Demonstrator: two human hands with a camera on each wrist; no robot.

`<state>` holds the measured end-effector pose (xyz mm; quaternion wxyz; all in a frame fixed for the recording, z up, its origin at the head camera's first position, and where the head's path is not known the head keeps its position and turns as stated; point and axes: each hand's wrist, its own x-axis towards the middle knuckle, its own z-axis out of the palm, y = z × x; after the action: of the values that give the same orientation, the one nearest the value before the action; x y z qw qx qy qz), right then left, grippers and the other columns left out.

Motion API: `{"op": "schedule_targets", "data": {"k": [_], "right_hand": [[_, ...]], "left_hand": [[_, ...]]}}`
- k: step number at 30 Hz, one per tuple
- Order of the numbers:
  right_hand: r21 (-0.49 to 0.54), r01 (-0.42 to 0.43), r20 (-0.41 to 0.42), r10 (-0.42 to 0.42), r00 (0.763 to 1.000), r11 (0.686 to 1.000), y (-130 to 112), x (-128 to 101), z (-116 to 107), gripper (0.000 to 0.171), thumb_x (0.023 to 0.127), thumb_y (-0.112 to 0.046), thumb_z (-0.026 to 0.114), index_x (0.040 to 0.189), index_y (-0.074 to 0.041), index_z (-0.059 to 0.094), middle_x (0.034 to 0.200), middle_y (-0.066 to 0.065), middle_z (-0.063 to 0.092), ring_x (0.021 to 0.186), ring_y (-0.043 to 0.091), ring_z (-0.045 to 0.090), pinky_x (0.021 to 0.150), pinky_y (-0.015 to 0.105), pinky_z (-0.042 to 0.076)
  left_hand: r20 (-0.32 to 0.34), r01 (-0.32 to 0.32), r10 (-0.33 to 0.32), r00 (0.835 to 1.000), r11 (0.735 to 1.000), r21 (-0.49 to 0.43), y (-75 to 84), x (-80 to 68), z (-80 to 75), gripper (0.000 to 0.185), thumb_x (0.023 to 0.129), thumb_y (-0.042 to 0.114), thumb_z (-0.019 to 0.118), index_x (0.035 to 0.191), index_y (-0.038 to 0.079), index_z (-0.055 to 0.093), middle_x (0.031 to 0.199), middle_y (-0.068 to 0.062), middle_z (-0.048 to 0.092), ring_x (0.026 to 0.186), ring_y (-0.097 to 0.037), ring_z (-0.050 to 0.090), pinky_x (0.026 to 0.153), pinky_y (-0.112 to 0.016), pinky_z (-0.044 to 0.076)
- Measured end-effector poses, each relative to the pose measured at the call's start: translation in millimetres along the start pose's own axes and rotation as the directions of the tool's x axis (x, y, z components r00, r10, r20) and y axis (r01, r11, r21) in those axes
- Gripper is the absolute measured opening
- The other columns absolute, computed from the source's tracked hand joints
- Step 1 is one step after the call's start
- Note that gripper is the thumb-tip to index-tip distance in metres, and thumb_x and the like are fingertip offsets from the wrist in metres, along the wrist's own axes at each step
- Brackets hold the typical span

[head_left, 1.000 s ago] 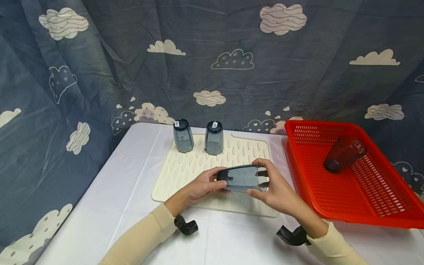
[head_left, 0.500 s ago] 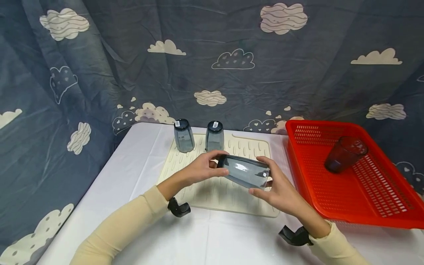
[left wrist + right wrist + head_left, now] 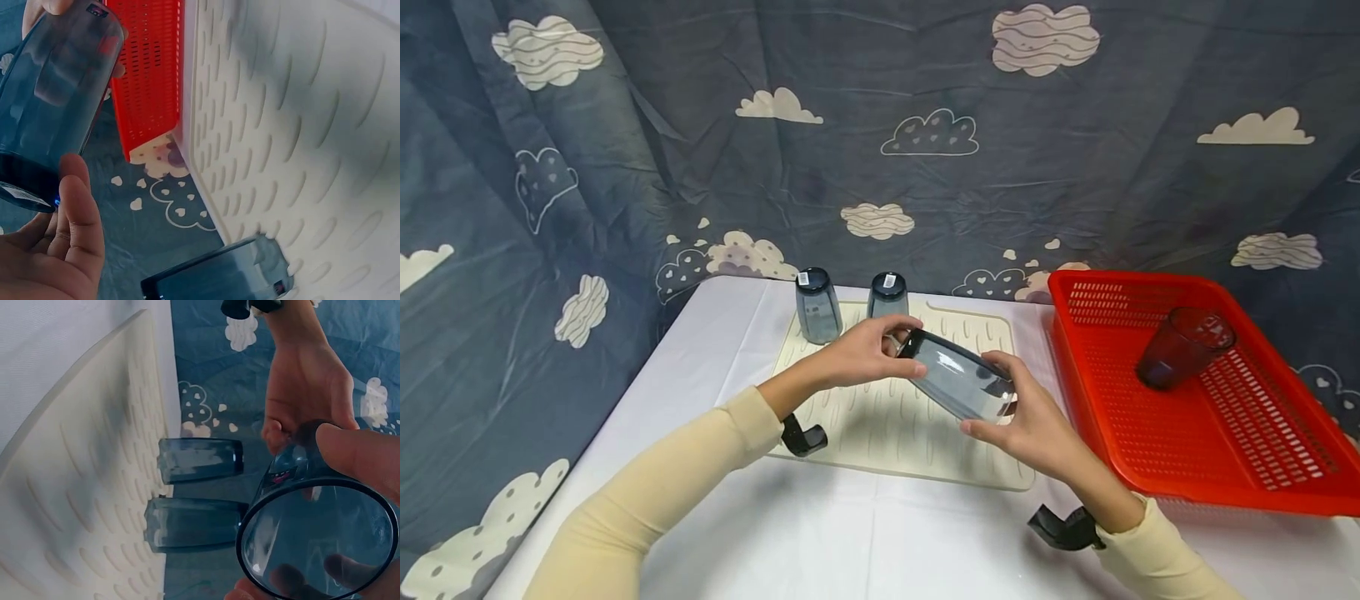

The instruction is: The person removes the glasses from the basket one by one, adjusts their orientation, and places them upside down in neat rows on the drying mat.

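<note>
Tumbler (image 3: 961, 382), smoky grey and see-through, hangs tilted above the cream mat (image 3: 880, 433), base up and to the left, mouth down and to the right. Left hand (image 3: 865, 354) pinches its base; right hand (image 3: 1028, 421) curls round its rim. Behind the left hand, two more grey glasses (image 3: 817, 307) stand upside down on the mat's far edge, one partly hidden by the fingers. To the right a red basket (image 3: 1262, 475) holds a dark cup (image 3: 1180, 346) lying on its side. White table (image 3: 880, 542) carries everything, with a cloud-printed curtain (image 3: 880, 125) behind.
</note>
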<state>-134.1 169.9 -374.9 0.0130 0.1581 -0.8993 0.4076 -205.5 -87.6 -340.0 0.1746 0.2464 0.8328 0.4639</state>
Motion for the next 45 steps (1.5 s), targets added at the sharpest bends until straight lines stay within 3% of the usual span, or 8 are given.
{"op": "schedule_targets", "data": {"k": [6, 10, 12, 17, 24, 31, 38, 45], "right_hand": [[0.003, -0.002, 0.006, 0.002, 1.0, 1.0, -1, 1, 1, 0.087, 0.074, -0.019, 0.086, 0.144, -0.008, 0.035, 0.13, 0.018, 0.054, 0.108, 0.032, 0.056, 0.079, 0.036, 0.051], [-0.003, -0.003, 0.007, 0.003, 1.0, 1.0, -2, 1, -1, 0.089, 0.074, -0.022, 0.086, 0.145, -0.008, 0.033, 0.131, 0.017, 0.054, 0.109, 0.032, 0.055, 0.081, 0.037, 0.051], [-0.004, 0.004, 0.0, -0.004, 1.0, 1.0, -2, 1, -2, 0.09, 0.074, -0.023, 0.087, 0.145, -0.008, 0.033, 0.131, 0.017, 0.054, 0.109, 0.031, 0.055, 0.082, 0.038, 0.051], [0.0, -0.008, -0.034, 0.008, 0.999, 1.0, -5, 3, -3, 0.092, 0.075, -0.022, 0.086, 0.146, -0.008, 0.03, 0.129, 0.017, 0.054, 0.109, 0.031, 0.056, 0.085, 0.042, 0.052], [0.044, 0.01, -0.108, -0.005, 0.994, 0.999, -10, 8, -6, 0.09, 0.078, -0.018, 0.083, 0.147, -0.006, 0.027, 0.13, 0.02, 0.053, 0.112, 0.035, 0.056, 0.087, 0.051, 0.056], [0.052, 0.033, -0.137, -0.025, 0.99, 0.998, -9, 12, -8, 0.088, 0.077, -0.017, 0.084, 0.146, -0.006, 0.029, 0.131, 0.016, 0.051, 0.112, 0.03, 0.057, 0.086, 0.034, 0.054], [0.055, 0.021, -0.159, -0.012, 0.987, 0.998, -8, 19, -11, 0.091, 0.078, -0.016, 0.083, 0.148, -0.005, 0.026, 0.136, 0.018, 0.046, 0.116, 0.035, 0.051, 0.092, 0.055, 0.051], [0.087, -0.002, -0.079, 0.009, 0.997, 0.996, 3, 17, -22, 0.099, 0.082, -0.014, 0.078, 0.155, -0.009, 0.012, 0.145, 0.024, 0.038, 0.128, 0.043, 0.044, 0.101, 0.064, 0.045]], "left_hand": [[0.018, -0.036, 0.034, 0.999, 0.997, 0.075, 10.1, 0.9, -7.0, 0.063, 0.086, 0.027, 0.075, 0.14, 0.006, 0.051, 0.111, -0.008, 0.062, 0.075, -0.012, 0.053, 0.069, -0.023, 0.047], [0.05, -0.059, 0.052, 0.997, 0.986, 0.159, 23.6, 0.9, -11.9, 0.061, 0.086, 0.03, 0.075, 0.138, 0.008, 0.052, 0.121, -0.008, 0.062, 0.071, -0.012, 0.053, 0.066, -0.024, 0.046], [0.061, -0.074, 0.062, 0.996, 0.971, 0.227, 34.7, 1.7, -14.4, 0.061, 0.087, 0.033, 0.075, 0.138, 0.01, 0.052, 0.127, -0.006, 0.063, 0.076, -0.013, 0.057, 0.071, -0.025, 0.049], [0.078, -0.133, 0.11, 0.991, 0.903, 0.409, 69.0, 6.9, -19.8, 0.06, 0.085, 0.039, 0.075, 0.134, 0.011, 0.054, 0.124, -0.002, 0.067, 0.101, -0.013, 0.063, 0.09, -0.029, 0.05], [0.089, -0.209, 0.193, 0.977, 0.791, 0.575, 105.7, 15.9, -20.8, 0.061, 0.084, 0.045, 0.075, 0.133, 0.013, 0.057, 0.117, 0.002, 0.068, 0.098, -0.01, 0.063, 0.088, -0.026, 0.05], [0.095, -0.222, 0.208, 0.974, 0.761, 0.61, 116.2, 19.6, -19.9, 0.059, 0.084, 0.045, 0.075, 0.132, 0.015, 0.058, 0.111, 0.004, 0.069, 0.092, -0.009, 0.063, 0.083, -0.024, 0.05], [0.095, -0.205, 0.193, 0.977, 0.699, 0.685, 128.1, 25.3, -20.9, 0.055, 0.083, 0.05, 0.074, 0.128, 0.02, 0.06, 0.103, 0.009, 0.068, 0.087, -0.008, 0.062, 0.076, -0.023, 0.049], [0.144, -0.215, 0.164, 0.976, 0.618, 0.756, 134.3, 38.2, -11.7, 0.06, 0.085, 0.052, 0.072, 0.134, 0.022, 0.056, 0.107, 0.011, 0.067, 0.088, -0.007, 0.061, 0.075, -0.025, 0.049]]}}
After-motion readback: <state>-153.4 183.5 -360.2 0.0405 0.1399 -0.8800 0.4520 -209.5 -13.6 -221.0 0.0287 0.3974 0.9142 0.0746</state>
